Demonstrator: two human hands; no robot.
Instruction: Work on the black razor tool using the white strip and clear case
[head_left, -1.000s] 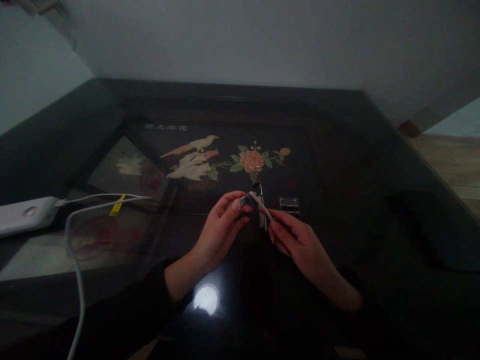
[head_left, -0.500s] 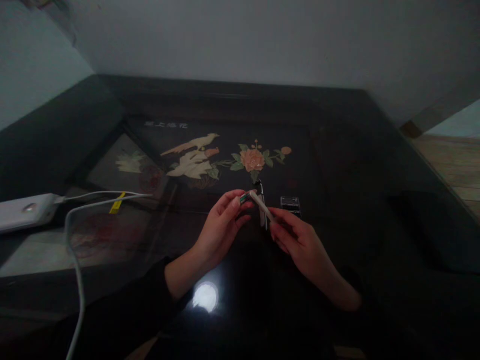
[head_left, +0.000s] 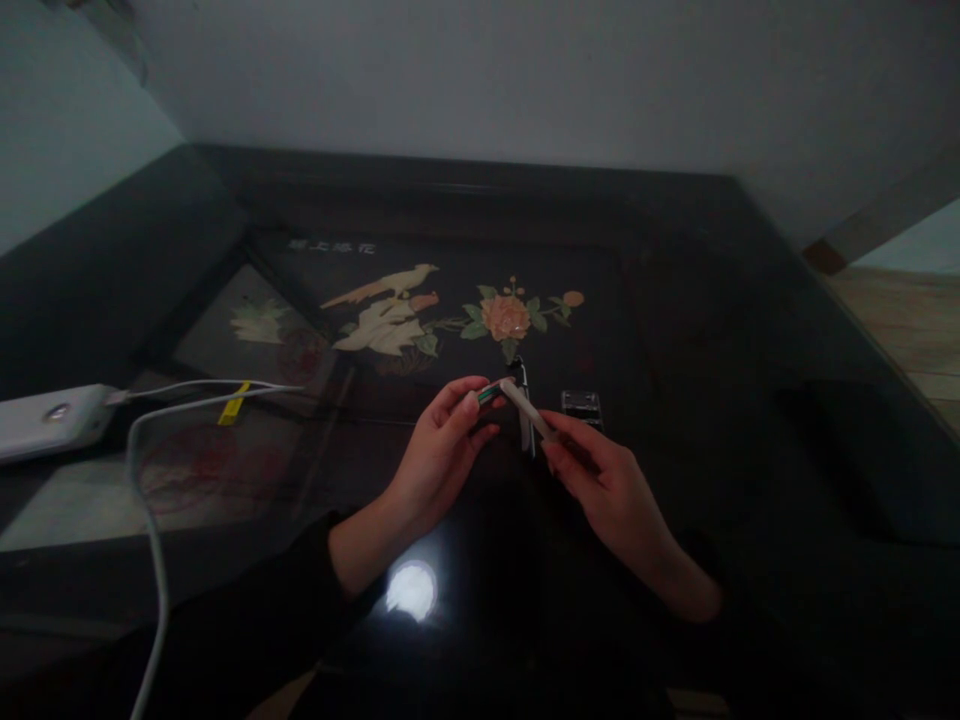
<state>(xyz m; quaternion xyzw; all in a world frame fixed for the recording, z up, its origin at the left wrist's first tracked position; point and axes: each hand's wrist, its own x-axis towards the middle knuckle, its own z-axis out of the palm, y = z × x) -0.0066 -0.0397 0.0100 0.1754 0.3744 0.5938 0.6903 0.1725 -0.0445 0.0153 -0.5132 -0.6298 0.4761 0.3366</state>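
Observation:
My left hand [head_left: 439, 450] is closed in a pinch on a small, narrow piece with a green stripe [head_left: 489, 394]. It is too small and dark to name. In my right hand [head_left: 600, 490], pinched between thumb and fingers, is a pale flat strip [head_left: 529, 407]. Its far end meets or overlaps the tip of the green-striped piece; I cannot tell if they are joined. Just behind the strip, a slim metallic object [head_left: 524, 375] shows in part. A small dark case with a shiny clear top [head_left: 581, 404] lies beyond my right fingers.
The glossy black table [head_left: 675, 290] carries an inlaid bird and flower picture [head_left: 505, 316]. At left lies a white power bank [head_left: 49, 425] with a white cable [head_left: 154, 530] bearing a yellow tag [head_left: 234, 404]. A dark flat object [head_left: 877, 450] rests at right.
Both hands stay nearly in place. The pale strip has turned slightly, showing more of its flat side, and the green stripe is a little plainer.

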